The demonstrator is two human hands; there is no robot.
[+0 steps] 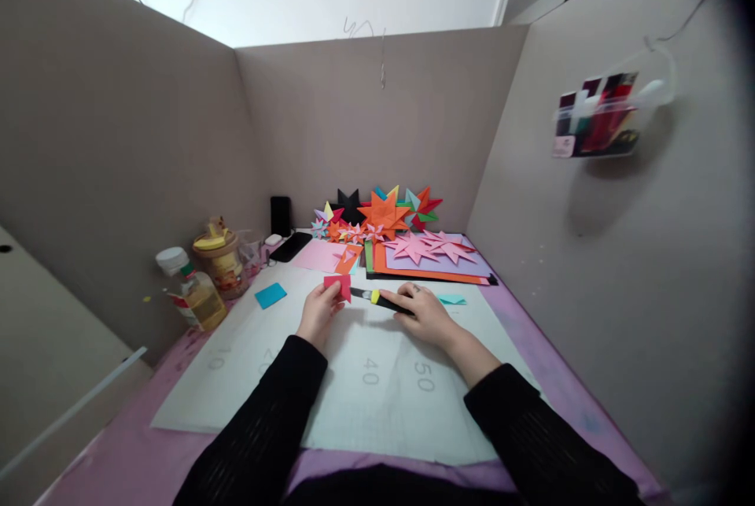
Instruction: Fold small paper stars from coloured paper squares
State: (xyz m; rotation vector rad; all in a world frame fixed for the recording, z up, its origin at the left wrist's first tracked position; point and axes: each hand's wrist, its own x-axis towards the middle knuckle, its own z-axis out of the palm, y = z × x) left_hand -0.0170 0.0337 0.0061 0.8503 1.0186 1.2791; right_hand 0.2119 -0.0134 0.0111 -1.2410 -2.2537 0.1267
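My left hand (318, 311) pinches a small red folded paper piece (338, 286) and holds it just above the white cutting mat (366, 388). My right hand (421, 313) lies over a black tool with a yellow part (377, 298), probably a glue stick or cutter, its fingers curled on the black body. The tool's yellow end points left toward the red paper, almost touching it. Both forearms wear black sleeves.
Folded paper stars (383, 215) and a stack of coloured sheets (436, 262) sit at the back. A blue paper square (270, 295) and a teal scrap (451, 299) lie on the mat. Bottles and a jar (204, 286) stand left. Partition walls enclose three sides.
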